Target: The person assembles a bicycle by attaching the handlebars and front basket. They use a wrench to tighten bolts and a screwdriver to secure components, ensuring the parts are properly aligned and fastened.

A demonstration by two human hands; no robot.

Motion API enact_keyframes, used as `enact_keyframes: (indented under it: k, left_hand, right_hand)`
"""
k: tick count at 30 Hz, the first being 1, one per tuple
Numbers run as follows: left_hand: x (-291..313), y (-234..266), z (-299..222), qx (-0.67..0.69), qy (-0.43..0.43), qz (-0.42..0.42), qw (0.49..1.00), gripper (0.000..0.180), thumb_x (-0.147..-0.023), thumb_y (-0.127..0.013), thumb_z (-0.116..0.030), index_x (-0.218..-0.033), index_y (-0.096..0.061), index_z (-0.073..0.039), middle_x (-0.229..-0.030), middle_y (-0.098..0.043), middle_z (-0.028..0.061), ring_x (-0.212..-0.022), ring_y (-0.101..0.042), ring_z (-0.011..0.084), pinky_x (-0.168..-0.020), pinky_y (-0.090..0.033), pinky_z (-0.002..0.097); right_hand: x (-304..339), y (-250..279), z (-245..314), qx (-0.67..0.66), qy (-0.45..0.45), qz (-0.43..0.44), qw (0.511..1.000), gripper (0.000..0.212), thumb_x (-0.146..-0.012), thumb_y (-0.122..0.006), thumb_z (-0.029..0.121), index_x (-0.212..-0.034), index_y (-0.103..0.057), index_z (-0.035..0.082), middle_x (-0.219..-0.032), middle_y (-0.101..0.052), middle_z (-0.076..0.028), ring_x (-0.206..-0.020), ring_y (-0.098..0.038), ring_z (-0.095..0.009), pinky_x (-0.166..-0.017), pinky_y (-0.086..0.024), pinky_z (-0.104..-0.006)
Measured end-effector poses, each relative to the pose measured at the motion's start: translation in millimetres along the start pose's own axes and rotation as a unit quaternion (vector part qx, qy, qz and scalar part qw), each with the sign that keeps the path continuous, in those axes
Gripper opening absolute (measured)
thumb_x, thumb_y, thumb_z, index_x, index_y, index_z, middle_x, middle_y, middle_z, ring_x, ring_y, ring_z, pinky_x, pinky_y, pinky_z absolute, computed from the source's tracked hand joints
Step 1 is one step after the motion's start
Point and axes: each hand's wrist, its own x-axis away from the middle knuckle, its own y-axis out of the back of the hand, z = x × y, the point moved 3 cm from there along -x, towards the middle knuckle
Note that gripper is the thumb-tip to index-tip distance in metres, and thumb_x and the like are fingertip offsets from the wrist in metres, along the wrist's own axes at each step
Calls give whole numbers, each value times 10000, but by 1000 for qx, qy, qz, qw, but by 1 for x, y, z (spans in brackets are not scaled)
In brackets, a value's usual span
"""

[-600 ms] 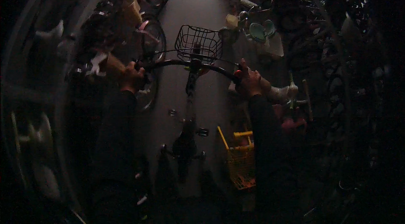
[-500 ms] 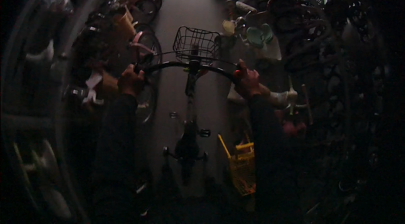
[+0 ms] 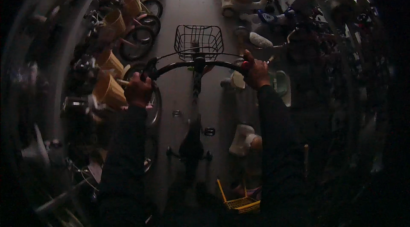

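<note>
Both my hands grip the curved black handlebar [image 3: 179, 65] of a small bicycle. My left hand [image 3: 139, 90] is closed round its left end, and my right hand [image 3: 257, 73] round its right end, close to a small red part. A black wire basket [image 3: 199, 41] with nothing visible in it is fixed ahead of the bar. Below the bar run the dark frame and the saddle [image 3: 191, 146]. Two pedals show near the frame; one pedal [image 3: 209, 131] is right of it. The bicycle stands upright in a dim aisle. My forearms in dark sleeves come up from below.
Bicycles with tan baskets [image 3: 113, 90] line the left side, their wheels [image 3: 139, 41] reaching toward the aisle. Ride-on toys, including a cream scooter [image 3: 241, 1] and a green-seated one [image 3: 279, 82], crowd the right. A yellow frame [image 3: 241, 203] lies lower right. Grey floor [image 3: 188, 5] runs ahead between the rows.
I have moved forward along the aisle with the bicycle; the side rows and the yellow frame slid down the view. Both hands still hold the handlebar.
</note>
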Motion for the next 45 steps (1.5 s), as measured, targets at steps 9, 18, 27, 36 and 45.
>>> enact_keyframes:
  k: [9,18,27,36,45]
  left_hand:
    - [-134,-29,-22,-6,21,-101,995,411,-874,-621,-398,-1128,-608,-75,-1102,-678,210,-982,-661,428,-878,-519,511]
    - [-342,-19,-113,79,8,-19,997,414,-888,-611,-383,-1147,-597,-60,-1097,-667,229,-1018,-642,427,-876,-514,495]
    - [-836,-105,-241,56,3,3,998,383,-889,-611,-372,-1120,-601,-66,-1078,-681,190,-985,-658,402,-839,-525,507]
    - [-1453,-220,-428,39,-55,-101,993,340,-876,-621,-359,-1066,-598,-78,-970,-692,172,-885,-674,396,-771,-538,500]
    - [-1867,-301,-508,31,-35,-95,994,341,-871,-606,-384,-1048,-608,-93,-966,-699,173,-903,-677,386,-773,-537,499]
  right_hand:
    - [-106,-2,-16,-57,-6,-19,998,763,-860,-686,162,-1512,-297,234,-1016,-668,-190,-997,-612,-428,-870,-451,-515]
    - [-337,-12,-68,-24,27,-24,999,798,-835,-691,150,-1519,-289,236,-1071,-679,-187,-960,-637,-437,-840,-477,-551]
    - [-803,-69,-151,-42,-46,8,998,769,-823,-709,138,-1482,-319,213,-1008,-656,-182,-998,-611,-434,-816,-483,-543]
    - [-1447,-152,-295,-83,-45,-11,996,915,-730,-809,135,-1495,-310,199,-1076,-636,-207,-1016,-600,-439,-863,-486,-519]
    - [-1877,-218,-343,-62,-58,28,996,785,-843,-685,175,-1515,-282,229,-1075,-654,-165,-1033,-609,-415,-858,-482,-530]
